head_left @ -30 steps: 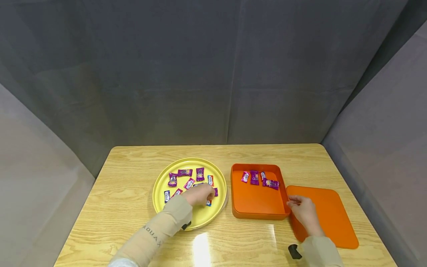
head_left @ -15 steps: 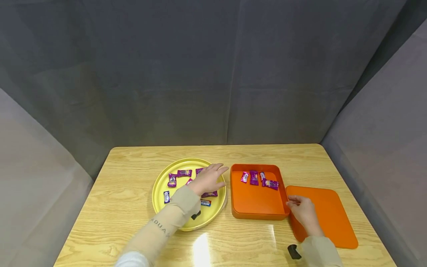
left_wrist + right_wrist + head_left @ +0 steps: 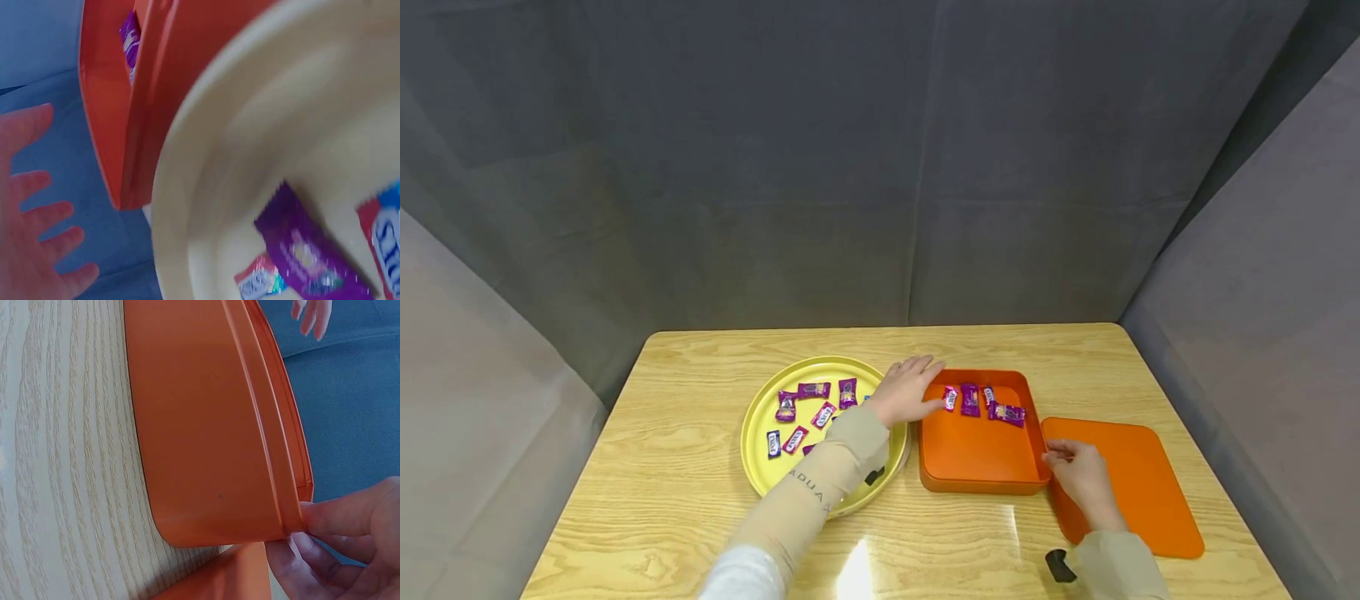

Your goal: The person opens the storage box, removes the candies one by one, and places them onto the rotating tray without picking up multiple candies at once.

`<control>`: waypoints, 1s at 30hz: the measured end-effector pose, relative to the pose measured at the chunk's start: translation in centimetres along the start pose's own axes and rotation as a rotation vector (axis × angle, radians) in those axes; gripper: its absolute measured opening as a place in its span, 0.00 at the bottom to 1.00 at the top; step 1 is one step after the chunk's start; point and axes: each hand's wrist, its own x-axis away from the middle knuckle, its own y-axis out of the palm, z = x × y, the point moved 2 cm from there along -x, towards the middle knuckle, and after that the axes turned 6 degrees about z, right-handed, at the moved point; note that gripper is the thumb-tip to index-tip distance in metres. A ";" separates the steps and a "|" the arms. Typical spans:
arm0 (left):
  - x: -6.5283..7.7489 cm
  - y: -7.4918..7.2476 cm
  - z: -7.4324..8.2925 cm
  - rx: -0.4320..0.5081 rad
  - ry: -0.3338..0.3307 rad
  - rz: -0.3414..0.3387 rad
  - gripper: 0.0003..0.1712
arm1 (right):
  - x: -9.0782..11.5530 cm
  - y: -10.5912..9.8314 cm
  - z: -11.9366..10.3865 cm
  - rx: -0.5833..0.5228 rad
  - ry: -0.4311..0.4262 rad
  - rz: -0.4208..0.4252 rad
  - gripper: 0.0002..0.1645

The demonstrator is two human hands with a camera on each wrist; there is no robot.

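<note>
My left hand (image 3: pixel 913 387) hovers with spread, straight fingers (image 3: pixel 37 219) over the left rim of the orange box (image 3: pixel 977 450), between it and the round yellow plate (image 3: pixel 752 417). I see nothing held in it. Several wrapped purple and red candies (image 3: pixel 814 389) lie in the plate, some hidden under my forearm. Several more candies (image 3: pixel 972 398) sit at the far end of the box. My right hand (image 3: pixel 1075 467) pinches the box's near right corner rim (image 3: pixel 294 519) with thumb and fingers (image 3: pixel 337 550). The flat orange lid (image 3: pixel 1135 483) lies beside the box on the right.
Everything stands on a light wooden table (image 3: pixel 685 467) enclosed by grey fabric walls (image 3: pixel 880 167) at the back and sides. Bare wood shows to the left of the plate and along the front edge.
My left hand has risen off the candies in the plate and swung right to the box's left rim, its fingers spreading. The right hand and the box have stayed put.
</note>
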 end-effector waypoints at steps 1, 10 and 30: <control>-0.3 0.2 0.2 0.004 0.001 0.003 0.38 | 0.0 0.0 0.0 0.000 0.000 0.000 0.18; -2.2 1.9 2.3 0.084 -0.009 0.006 0.34 | 0.0 0.0 0.1 -0.013 0.006 0.007 0.18; -3.4 5.7 4.4 -0.007 -0.114 -0.147 0.23 | 0.0 0.1 0.3 -0.019 0.010 0.013 0.18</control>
